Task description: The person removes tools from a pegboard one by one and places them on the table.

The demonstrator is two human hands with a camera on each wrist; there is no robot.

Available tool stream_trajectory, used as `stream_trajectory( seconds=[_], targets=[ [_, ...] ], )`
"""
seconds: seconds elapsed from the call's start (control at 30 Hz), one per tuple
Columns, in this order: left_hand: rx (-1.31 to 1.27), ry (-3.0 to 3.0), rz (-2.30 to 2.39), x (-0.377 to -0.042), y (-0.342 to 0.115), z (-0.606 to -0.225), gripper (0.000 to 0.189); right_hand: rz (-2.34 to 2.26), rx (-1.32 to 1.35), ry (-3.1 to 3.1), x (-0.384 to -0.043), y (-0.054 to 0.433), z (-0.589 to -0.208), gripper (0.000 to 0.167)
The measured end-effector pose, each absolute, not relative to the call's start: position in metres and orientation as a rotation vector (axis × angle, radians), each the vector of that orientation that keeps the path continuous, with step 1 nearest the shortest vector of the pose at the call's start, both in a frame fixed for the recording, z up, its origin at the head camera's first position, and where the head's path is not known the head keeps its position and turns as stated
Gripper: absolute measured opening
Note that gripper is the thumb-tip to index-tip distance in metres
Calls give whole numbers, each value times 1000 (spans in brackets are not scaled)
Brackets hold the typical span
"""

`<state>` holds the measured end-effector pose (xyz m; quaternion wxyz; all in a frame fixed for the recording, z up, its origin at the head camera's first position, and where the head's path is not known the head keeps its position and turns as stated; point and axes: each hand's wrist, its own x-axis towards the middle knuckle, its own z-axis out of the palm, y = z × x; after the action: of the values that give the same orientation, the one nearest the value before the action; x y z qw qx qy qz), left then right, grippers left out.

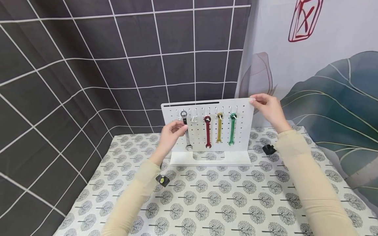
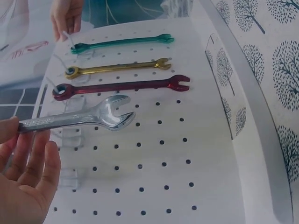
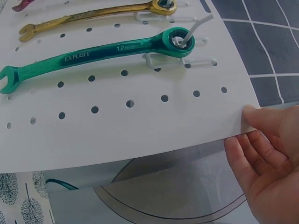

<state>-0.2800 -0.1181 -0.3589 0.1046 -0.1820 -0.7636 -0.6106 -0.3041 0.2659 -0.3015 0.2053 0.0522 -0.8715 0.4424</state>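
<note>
My left hand (image 1: 172, 136) pinches a silver combination wrench (image 2: 74, 119) by its shank, in front of the left part of a white pegboard (image 1: 198, 134). The wrench's ring end is up near a hook and its forked end points down; whether the ring touches the hook I cannot tell. With thumb and fingers my right hand (image 1: 268, 109) grips the pegboard's upper right corner. A red wrench (image 1: 208, 132), a yellow wrench (image 1: 219, 129) and a green wrench (image 3: 103, 51) hang by their ring ends from white hooks. In the right wrist view the green one reads 12mm.
The pegboard's white base (image 1: 180, 160) stands on a tablecloth (image 1: 206, 196) printed with grey trees. Behind it hangs a dark cloth (image 1: 141, 72) with white grid lines. At the right is a backdrop (image 1: 333, 95) with leaf patterns. An unused hook (image 1: 193, 118) sits left of the red wrench.
</note>
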Motion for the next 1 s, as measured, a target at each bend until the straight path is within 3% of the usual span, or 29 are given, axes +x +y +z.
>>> stream_trajectory(
  seconds=[1.0],
  targets=[
    [-319,-2179,-1797,-260,-219,-330,31,1227,166,-2419,-307,267,-303,43]
  ],
)
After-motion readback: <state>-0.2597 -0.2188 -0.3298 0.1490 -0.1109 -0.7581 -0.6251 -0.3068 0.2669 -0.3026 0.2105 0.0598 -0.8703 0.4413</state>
